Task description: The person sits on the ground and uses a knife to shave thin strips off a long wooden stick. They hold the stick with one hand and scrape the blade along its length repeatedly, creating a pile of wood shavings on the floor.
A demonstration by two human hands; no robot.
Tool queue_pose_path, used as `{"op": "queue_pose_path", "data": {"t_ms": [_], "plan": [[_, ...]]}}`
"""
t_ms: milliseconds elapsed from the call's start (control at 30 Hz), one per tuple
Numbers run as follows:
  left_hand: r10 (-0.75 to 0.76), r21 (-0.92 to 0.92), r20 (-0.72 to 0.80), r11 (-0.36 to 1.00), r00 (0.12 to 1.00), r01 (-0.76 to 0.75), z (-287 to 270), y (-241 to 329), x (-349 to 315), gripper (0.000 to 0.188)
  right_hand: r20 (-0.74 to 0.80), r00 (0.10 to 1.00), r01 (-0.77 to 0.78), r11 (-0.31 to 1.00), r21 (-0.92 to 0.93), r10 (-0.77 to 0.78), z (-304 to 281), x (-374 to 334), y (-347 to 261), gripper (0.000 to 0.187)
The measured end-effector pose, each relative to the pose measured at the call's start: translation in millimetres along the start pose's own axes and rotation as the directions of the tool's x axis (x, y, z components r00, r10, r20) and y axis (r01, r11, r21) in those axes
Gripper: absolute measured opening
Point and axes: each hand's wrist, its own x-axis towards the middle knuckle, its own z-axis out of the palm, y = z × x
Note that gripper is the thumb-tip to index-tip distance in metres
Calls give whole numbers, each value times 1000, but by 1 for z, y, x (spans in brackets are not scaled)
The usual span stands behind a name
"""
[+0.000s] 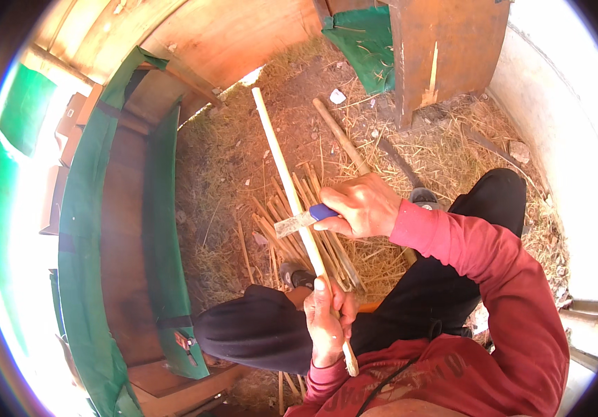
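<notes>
My left hand [328, 321] is closed round the lower part of a long pale wooden stick [276, 151], which slants up and away to the left. In my right hand [365, 205] is a knife [293, 224] with a blue handle and a broad, flat, worn blade. The blade lies across the stick, around the middle of its length, and seems to touch it. Below the stick, several split wooden strips [347, 267] are spread on the ground between my legs.
A thicker round pole [337, 132] lies on the straw-strewn ground beyond my right hand, beside a long dark blade [397, 160]. On the left stands a wooden frame with green fabric [83, 236]. A wooden post [417, 62] and a pale wall [556, 90] bound the right.
</notes>
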Motion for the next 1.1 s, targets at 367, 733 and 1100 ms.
{"op": "queue_pose_path", "data": {"t_ms": [367,733,1100], "plan": [[36,167,-162,986,986,-8,4,-1,3,47,-139,990,-23,982,-189,-4,17,10,27,42],[-20,-111,-246,994,969,-8,-28,23,-2,48,-372,661,-741,644,-188,652,1,39,133,54],[-14,-86,-41,996,999,10,-24,21,-7,53,66,998,-3,992,122,-5,5,30,-13,37]]}}
